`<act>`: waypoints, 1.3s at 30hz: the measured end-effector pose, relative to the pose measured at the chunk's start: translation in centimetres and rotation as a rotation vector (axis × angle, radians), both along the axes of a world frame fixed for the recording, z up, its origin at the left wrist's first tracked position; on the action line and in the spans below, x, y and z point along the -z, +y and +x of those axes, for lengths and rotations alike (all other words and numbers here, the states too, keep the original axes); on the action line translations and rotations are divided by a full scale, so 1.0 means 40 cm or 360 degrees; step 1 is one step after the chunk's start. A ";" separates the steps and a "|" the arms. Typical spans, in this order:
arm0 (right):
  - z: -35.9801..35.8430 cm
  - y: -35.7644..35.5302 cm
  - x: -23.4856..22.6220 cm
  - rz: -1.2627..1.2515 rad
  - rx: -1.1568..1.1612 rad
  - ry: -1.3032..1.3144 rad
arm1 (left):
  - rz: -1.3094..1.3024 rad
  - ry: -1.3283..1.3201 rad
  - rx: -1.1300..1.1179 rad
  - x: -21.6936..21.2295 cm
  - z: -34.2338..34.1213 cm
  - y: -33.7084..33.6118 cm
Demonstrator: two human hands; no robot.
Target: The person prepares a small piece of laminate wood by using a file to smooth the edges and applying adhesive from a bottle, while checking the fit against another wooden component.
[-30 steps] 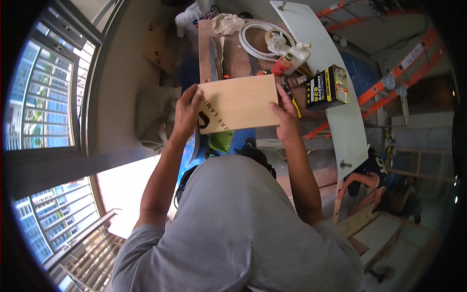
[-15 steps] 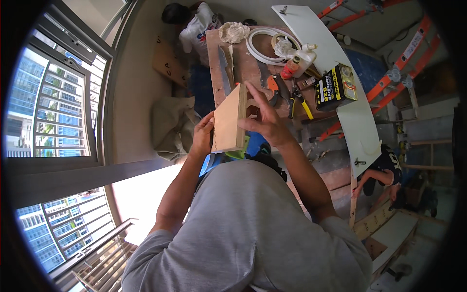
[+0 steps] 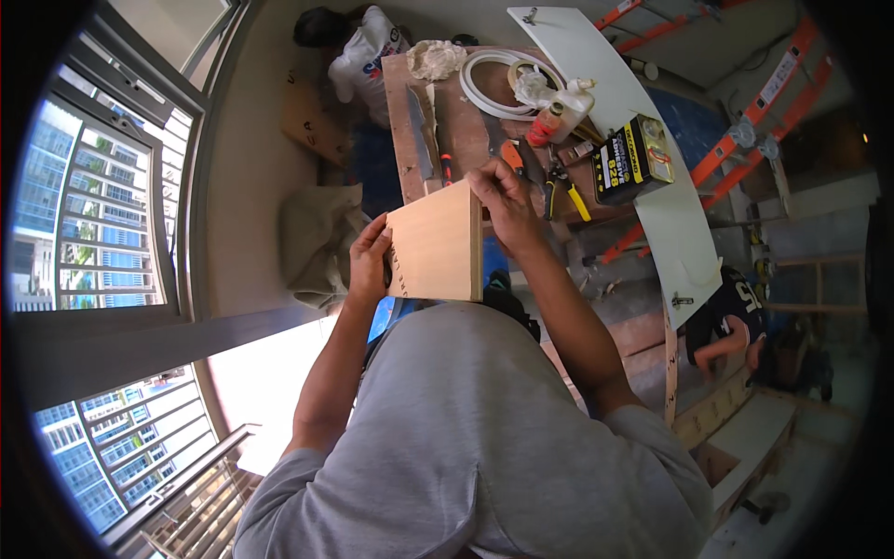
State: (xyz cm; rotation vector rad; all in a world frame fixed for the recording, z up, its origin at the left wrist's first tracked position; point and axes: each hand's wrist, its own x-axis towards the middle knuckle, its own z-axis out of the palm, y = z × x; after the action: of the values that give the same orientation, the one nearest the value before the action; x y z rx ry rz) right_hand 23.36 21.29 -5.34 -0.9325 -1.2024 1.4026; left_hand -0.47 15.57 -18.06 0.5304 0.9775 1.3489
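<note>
Here your left hand (image 3: 370, 264) curls closed around the left edge of a pale wooden board (image 3: 436, 244) held before your chest, your right hand (image 3: 503, 197) pinches its top right corner, and beyond lies a brown workbench (image 3: 466, 130) with pliers (image 3: 562, 191) and coiled white hose (image 3: 498, 84).

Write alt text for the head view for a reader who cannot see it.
A person in a grey shirt holds a pale wooden board up with both hands, left hand on its left edge, right hand at its top corner. Below lies a workbench with pliers, a white hose coil and a black-and-yellow box.
</note>
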 end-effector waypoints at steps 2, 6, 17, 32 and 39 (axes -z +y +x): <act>0.030 0.018 0.057 -0.0227 -0.0025 0.0190 | -0.0035 -0.0001 -0.0007 0.006 -0.002 -0.004; 0.049 0.000 0.154 -0.0668 0.0290 0.0076 | -0.0178 0.0258 -0.0098 0.061 -0.020 -0.036; 0.153 -0.270 0.266 -0.1148 0.0132 0.0008 | -0.0258 0.0485 -0.0378 0.167 0.029 -0.092; 0.376 -0.044 0.317 -0.0635 0.0203 -0.0146 | -0.0528 -0.0048 -0.0049 0.142 0.180 0.100; 0.416 0.050 0.366 -0.0603 0.0185 -0.0093 | -0.0624 -0.0203 -0.0420 0.112 0.264 0.169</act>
State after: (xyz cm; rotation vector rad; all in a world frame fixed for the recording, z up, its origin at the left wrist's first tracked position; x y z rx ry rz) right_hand 39.99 23.31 -19.97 -1.2912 -0.9221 1.5458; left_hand 10.09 22.32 -22.55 0.0180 1.1989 1.3567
